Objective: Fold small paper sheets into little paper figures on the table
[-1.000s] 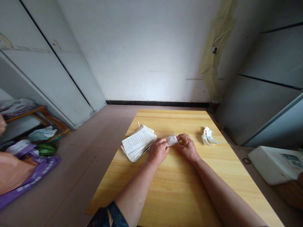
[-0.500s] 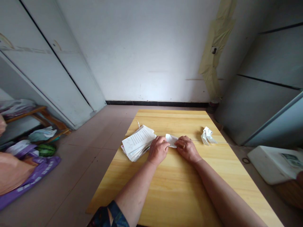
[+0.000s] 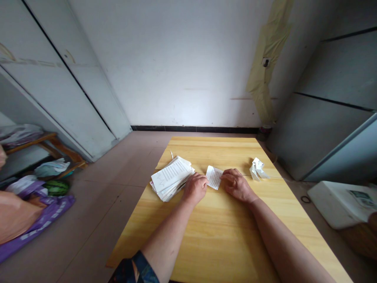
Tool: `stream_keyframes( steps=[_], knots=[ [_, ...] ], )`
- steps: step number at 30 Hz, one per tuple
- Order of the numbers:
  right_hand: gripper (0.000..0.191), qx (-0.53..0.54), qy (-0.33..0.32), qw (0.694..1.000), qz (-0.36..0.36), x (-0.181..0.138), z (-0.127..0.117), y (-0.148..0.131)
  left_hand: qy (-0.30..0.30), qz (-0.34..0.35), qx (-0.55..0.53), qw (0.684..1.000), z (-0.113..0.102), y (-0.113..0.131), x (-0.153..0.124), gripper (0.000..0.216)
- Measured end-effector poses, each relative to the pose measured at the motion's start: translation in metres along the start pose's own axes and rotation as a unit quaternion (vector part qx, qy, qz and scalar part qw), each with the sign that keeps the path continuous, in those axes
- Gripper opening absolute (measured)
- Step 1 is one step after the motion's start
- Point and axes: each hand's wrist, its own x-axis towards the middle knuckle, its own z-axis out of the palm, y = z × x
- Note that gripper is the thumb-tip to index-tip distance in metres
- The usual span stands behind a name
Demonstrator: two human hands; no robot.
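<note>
Between my hands a small sheet of printed paper lies near the tabletop, its lines of text facing up. My left hand is closed at the sheet's left edge, fingers curled and thumb toward the paper. At the right edge my right hand pinches the sheet with bent fingers. A loose, fanned stack of printed papers sits just left of my left hand. Further right lies a crumpled piece of white paper, apart from my right hand.
The wooden table has a seam across it. A white box stands on the floor at right, beside a grey fridge-like cabinet. At left are a wooden bench, a watermelon and a purple bag.
My hands have moved slightly apart, the right one shifting right. More of the small paper sheet now shows between them. The stack and the crumpled paper have stayed put.
</note>
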Motion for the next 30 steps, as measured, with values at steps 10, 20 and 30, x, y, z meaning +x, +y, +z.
stream_keyframes(
  steps=[10,20,30],
  knots=[
    [0.014,-0.054,-0.047,0.997,0.02,0.0,0.003,-0.009,0.029,-0.015,-0.033,0.999,0.002,-0.003,0.0,0.021],
    [0.013,-0.047,-0.023,0.995,0.086,0.004,0.015,-0.011,0.008,-0.021,-0.012,1.0,-0.003,0.001,-0.001,0.013],
    [0.009,-0.097,-0.031,0.984,0.143,0.01,0.022,-0.021,0.008,-0.06,0.014,0.998,0.002,0.009,0.003,0.015]
  ],
)
